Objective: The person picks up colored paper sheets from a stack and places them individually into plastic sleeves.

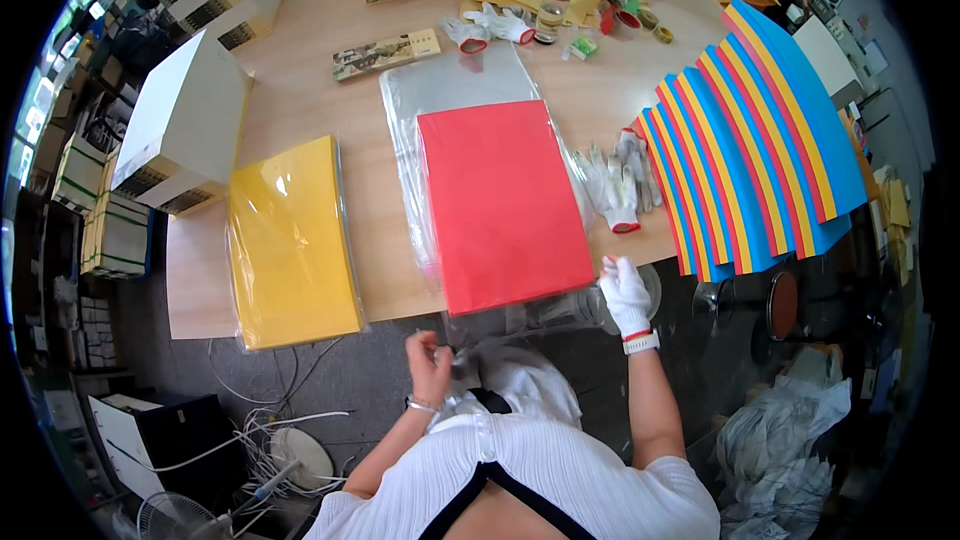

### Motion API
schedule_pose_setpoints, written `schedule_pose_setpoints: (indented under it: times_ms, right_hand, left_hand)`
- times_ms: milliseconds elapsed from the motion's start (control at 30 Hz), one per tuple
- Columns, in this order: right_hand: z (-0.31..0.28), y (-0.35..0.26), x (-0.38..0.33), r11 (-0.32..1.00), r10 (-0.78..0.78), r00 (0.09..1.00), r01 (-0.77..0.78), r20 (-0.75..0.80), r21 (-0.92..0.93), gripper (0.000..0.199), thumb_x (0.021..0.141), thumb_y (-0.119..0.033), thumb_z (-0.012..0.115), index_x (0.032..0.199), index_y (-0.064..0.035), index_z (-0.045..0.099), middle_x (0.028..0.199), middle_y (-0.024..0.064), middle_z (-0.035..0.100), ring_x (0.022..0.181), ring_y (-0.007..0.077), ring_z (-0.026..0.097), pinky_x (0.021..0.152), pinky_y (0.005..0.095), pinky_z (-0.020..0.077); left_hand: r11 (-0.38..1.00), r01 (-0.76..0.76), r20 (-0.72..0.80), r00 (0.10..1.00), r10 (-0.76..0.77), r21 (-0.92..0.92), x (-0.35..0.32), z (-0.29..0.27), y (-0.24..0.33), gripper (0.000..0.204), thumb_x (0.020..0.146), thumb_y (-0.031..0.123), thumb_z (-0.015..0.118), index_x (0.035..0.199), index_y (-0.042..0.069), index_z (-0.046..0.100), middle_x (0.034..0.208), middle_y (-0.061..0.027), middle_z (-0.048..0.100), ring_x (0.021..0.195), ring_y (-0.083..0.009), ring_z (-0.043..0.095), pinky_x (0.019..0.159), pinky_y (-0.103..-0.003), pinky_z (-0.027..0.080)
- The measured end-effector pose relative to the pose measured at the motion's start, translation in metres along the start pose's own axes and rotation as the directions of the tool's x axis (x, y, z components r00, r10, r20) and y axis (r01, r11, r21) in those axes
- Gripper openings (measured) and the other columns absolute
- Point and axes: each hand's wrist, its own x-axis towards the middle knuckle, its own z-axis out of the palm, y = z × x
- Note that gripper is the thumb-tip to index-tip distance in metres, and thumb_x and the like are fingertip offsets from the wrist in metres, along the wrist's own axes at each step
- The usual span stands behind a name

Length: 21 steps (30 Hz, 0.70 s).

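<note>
A stack of red sheets point(505, 205) lies in front of me, its near end at the table edge. A clear plastic bag point(520, 318) shows along its sides and hangs past its near end. My left hand point(428, 370) is bare, its fingers curled at the left of the bag's loose end. At the right corner, my right hand point(625, 298), in a white glove, has its fingers closed on the bag's edge. Under the red stack lie flat clear bags point(455, 80). To the left rests a yellow stack point(290, 245) in clear plastic.
Fanned blue, yellow and red stacks point(755, 140) stand at the right, beside used work gloves point(618, 180). A white box block point(185, 125) stands at the left. Farther back are a jar point(553, 10), tape rolls point(625, 20) and more gloves point(490, 28). Cables point(285, 450) lie on the floor.
</note>
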Motion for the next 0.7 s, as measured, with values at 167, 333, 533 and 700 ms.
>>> schedule_pose_setpoints:
  times_ms: [167,333,533,700]
  right_hand:
    - [0.027,-0.078,0.106,0.902,-0.378,0.909,0.404,0.174,-0.152,0.041,0.079,-0.021,0.049,0.115,-0.0010,0.047,0.117,0.0176,0.050,0.108,0.0294,0.049,0.091,0.0345,0.0390]
    - [0.095,-0.142,0.244,0.735,-0.427,0.828,0.552,0.364,-0.394,0.043,0.080,-0.022,0.044,0.121,-0.0076,0.044,0.125,0.0123,0.046,0.113,0.0292,0.045,0.095,0.0375,0.0365]
    - [0.141,-0.172,0.318,0.598,-0.111,0.800,0.527,0.589,-0.604,0.036,0.081,-0.012,0.040,0.115,-0.0103,0.050,0.121,0.0137,0.050,0.111,0.0310,0.048,0.094,0.0401,0.0375]
    - [0.148,-0.157,0.316,0.556,-0.287,0.766,0.622,0.575,-0.552,0.026,0.080,-0.014,0.041,0.103,-0.0109,0.052,0.112,0.0112,0.054,0.106,0.0285,0.051,0.088,0.0395,0.0394]
  left_hand:
    - [0.129,0.928,0.889,0.372,-0.269,-0.349,-0.001,0.064,0.036,0.064,0.079,-0.004,0.053,0.134,0.006,0.023,0.130,-0.0125,0.040,0.113,-0.0270,0.048,0.088,-0.037,0.042]
    - [-0.308,0.769,0.828,0.508,-0.240,-0.561,0.022,0.129,0.019,0.040,0.075,-0.003,0.051,0.111,0.003,0.037,0.087,-0.0063,0.052,0.086,-0.0187,0.054,0.077,-0.035,0.043]
    - [-0.363,0.639,0.724,0.664,-0.185,-0.679,0.033,0.128,0.044,0.026,0.068,-0.001,0.051,0.093,0.008,0.051,0.081,-0.0029,0.054,0.073,-0.0165,0.050,0.075,-0.034,0.043]
    - [-0.436,0.604,0.692,0.719,-0.064,-0.667,0.032,0.123,0.050,0.028,0.066,-0.002,0.050,0.093,0.006,0.054,0.096,-0.0044,0.056,0.090,-0.0181,0.052,0.080,-0.035,0.041]
